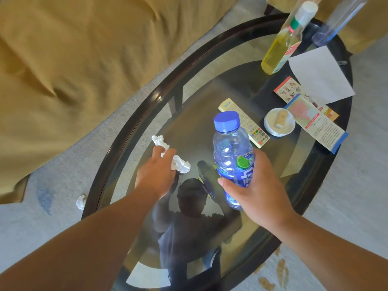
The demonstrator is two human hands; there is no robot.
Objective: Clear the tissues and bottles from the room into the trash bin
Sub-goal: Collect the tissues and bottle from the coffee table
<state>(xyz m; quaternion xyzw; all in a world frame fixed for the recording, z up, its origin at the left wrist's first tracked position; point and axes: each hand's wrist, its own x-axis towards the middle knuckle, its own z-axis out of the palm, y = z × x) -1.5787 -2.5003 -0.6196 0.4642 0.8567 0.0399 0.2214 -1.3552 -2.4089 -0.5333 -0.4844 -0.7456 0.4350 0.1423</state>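
Note:
My right hand (255, 185) grips a clear plastic bottle (231, 148) with a blue cap and blue label, held upright over the oval glass table (134, 122). My left hand (156, 174) holds a crumpled white tissue (180, 163), whose ends stick out on both sides of my fingers. Another crumpled tissue (80, 202) lies on the carpet beside the table's left edge. At the table's far end stand a bottle of yellow liquid (281, 45) with a white cap and a clear empty bottle (333, 22). No trash bin shows in this view.
On the table lie a remote control (249, 124), a small white dish (279, 122), leaflets (315, 118) and a white sheet (319, 74). A tan sofa (73, 49) fills the upper left. Pale carpet (357, 185) surrounds the table.

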